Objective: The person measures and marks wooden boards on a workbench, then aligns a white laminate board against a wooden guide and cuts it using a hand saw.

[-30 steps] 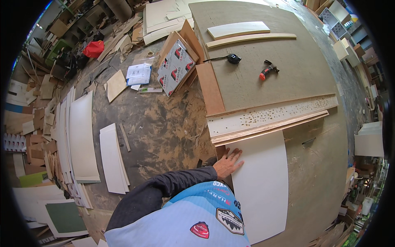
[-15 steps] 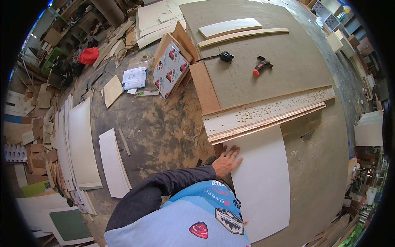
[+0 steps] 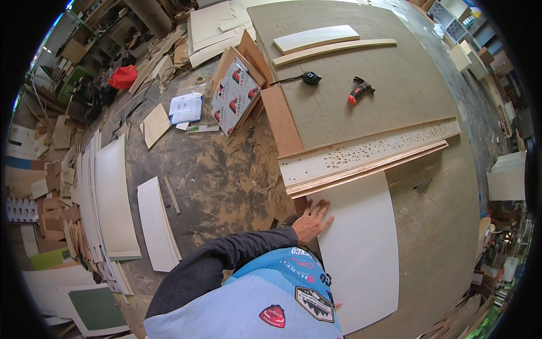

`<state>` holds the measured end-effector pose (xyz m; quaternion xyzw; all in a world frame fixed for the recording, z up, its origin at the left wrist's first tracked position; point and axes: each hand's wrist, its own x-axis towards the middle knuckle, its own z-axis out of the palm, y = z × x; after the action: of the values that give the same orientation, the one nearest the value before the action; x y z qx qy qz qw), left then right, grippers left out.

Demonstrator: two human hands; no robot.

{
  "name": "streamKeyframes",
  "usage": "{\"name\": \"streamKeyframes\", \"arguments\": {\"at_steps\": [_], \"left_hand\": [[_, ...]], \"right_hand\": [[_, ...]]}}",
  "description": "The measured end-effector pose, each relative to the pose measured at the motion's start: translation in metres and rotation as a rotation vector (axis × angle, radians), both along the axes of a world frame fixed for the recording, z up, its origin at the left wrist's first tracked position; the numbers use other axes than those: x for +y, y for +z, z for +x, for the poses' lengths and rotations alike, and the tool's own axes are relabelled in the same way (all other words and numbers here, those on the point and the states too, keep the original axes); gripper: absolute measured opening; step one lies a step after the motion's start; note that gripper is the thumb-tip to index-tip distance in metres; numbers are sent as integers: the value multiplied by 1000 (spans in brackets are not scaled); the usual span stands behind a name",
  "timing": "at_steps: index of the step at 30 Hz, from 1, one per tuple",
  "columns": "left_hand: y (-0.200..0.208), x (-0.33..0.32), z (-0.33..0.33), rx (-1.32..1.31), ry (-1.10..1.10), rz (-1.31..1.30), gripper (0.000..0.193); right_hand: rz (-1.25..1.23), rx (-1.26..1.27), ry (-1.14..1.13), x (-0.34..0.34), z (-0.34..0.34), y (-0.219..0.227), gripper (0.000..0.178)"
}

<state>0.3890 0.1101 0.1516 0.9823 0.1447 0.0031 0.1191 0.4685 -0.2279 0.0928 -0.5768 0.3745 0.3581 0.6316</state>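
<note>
My left hand (image 3: 311,222) lies flat with fingers spread on the left edge of a white board (image 3: 364,254), near its far left corner. Of my right hand (image 3: 338,305) only a sliver of finger shows past the shirt, by the board's near left edge; the rest is hidden. The board's far end meets a stack of long plywood strips (image 3: 367,175), which runs across the large worktable (image 3: 432,243). Many small holes or specks dot the white strip (image 3: 361,154) beside that stack.
A black tape measure (image 3: 310,78) and a tool with a black and orange handle (image 3: 359,91) lie farther up the table. Beyond them are a white panel (image 3: 316,37) and a narrow wooden strip (image 3: 333,51). White panels (image 3: 155,223) lie on the floor to the left.
Hardly anything differs. The left hand stays flat on the white board, and the whole view has shifted very slightly.
</note>
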Motion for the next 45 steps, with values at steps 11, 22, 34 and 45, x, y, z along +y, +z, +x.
{"name": "streamKeyframes", "arguments": {"at_steps": [11, 22, 34, 45], "left_hand": [[-3, 0, 3, -9, 9, -39, 59], [6, 2, 5, 39, 17, -61, 55], [0, 0, 10, 52, 40, -76, 55], [2, 5, 11, 14, 17, -48, 51]], "right_hand": [[-7, -1, -7, -1, -2, 2, 78], [-14, -1, -19, -5, -4, 4, 80], [-24, 1, -35, -10, -8, 6, 83], [-34, 1, -63, -16, -10, 10, 85]]}}
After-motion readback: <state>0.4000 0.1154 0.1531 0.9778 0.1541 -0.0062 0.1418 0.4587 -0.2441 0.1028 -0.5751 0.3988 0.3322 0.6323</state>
